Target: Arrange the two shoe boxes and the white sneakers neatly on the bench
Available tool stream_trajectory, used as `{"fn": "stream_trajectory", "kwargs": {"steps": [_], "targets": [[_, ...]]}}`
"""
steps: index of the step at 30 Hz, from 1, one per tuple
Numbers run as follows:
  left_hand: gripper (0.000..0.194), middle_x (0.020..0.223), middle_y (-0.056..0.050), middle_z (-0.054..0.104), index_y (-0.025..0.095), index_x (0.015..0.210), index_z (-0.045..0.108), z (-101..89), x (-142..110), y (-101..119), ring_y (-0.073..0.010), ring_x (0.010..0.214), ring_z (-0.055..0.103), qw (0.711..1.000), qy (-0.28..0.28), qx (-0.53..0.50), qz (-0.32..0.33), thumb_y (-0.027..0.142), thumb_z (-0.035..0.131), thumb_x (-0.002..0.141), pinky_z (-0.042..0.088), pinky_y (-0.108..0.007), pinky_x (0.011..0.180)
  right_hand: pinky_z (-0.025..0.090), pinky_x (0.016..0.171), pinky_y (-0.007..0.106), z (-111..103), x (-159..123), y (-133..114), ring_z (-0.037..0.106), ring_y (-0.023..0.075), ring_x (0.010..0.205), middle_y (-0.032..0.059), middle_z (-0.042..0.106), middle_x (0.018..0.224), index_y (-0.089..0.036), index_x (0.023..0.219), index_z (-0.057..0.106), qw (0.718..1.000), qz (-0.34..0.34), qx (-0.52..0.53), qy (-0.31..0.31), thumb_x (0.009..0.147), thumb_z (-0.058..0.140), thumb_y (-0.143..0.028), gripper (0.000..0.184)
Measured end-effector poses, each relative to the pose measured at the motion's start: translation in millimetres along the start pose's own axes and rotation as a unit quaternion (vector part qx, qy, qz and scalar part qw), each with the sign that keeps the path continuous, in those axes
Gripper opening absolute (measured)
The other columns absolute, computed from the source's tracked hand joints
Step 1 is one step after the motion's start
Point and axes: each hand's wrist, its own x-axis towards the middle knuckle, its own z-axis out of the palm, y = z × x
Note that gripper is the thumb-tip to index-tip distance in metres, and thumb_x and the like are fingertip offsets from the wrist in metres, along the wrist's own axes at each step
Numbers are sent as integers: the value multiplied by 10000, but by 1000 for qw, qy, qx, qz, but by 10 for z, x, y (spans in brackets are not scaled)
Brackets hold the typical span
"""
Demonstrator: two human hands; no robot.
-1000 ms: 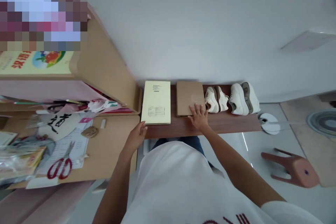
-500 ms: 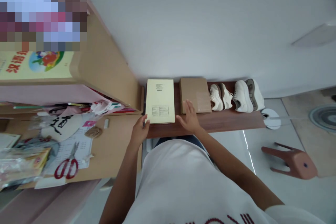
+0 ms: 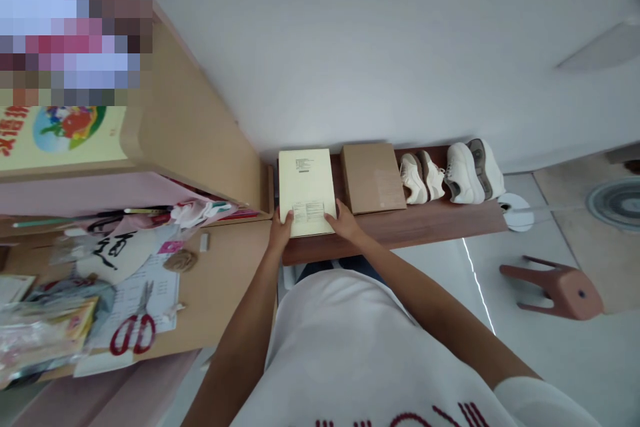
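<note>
A pale yellow box with small printed text lies on a dark reddish-brown shelf against the wall. My left hand grips its near left corner, thumb on top and fingers down the side. At the near right corner my right hand holds it the same way. The fingers under or behind the box are partly hidden. Just right of it sits a plain brown cardboard box, apart from my right hand.
Two pairs of shoes, beige and white, stand farther right on the shelf. At left a desk carries red-handled scissors, papers and plastic bags. A brown stool stands on the floor at right, near a fan.
My right hand has moved left from over the brown cardboard box onto the yellow box's right side. My left hand has closed on its left side. The view has shifted slightly.
</note>
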Motion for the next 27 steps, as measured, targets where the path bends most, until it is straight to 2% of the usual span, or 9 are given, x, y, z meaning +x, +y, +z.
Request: {"fn": "stream_trajectory", "kwargs": {"steps": [3,8,10,14,17,22,27], "targets": [[506,1282,-155,687,175,1275,609,63,-44,-31,-277,1214,645,1000,12,3,-24,537,613,920,479,-424,1078,371,1178,465,35,-2,47,537,259,1331,118,579,1439,-198,1480,432,1000,0,20,-23,867,648,-277,655],[529,1336,-165,659,170,1331,579,61,-51,18,-280,1248,626,999,-2,20,-38,528,581,942,457,-437,1104,369,1174,472,51,31,39,549,269,1322,125,586,1431,-199,1490,414,999,1,28,-25,852,665,-254,687],[569,1413,-163,608,183,1376,547,20,-18,50,-279,1320,572,999,0,26,-34,546,577,939,411,-441,1149,336,1197,484,44,55,6,498,290,1379,144,541,1478,-187,1508,391,999,10,25,-17,844,680,-279,730],[760,1610,-164,381,192,1497,420,-103,93,129,-283,1490,366,999,10,22,-22,604,618,890,283,-436,1230,245,1249,486,21,133,-105,318,314,1507,181,378,1599,-153,1568,287,1000,17,7,24,851,676,-374,846],[830,1645,-159,314,208,1538,359,-179,191,186,-283,1514,317,1000,-2,2,-12,625,629,873,260,-435,1237,235,1260,486,13,214,-184,284,315,1525,182,355,1611,-150,1585,246,1000,10,-6,29,860,658,-450,886],[791,1612,-165,377,209,1498,414,-173,320,198,-298,1503,338,999,7,-1,-31,604,659,858,257,-445,1236,242,1256,512,29,335,-207,259,330,1532,187,330,1622,-142,1586,243,999,28,-1,36,850,663,-471,908],[706,1507,-172,517,199,1418,490,-93,357,123,-301,1423,463,999,-4,-11,-41,548,708,845,333,-451,1200,229,1259,518,42,393,-172,239,333,1540,175,305,1638,-162,1595,219,999,39,3,30,846,670,-489,934]]}}
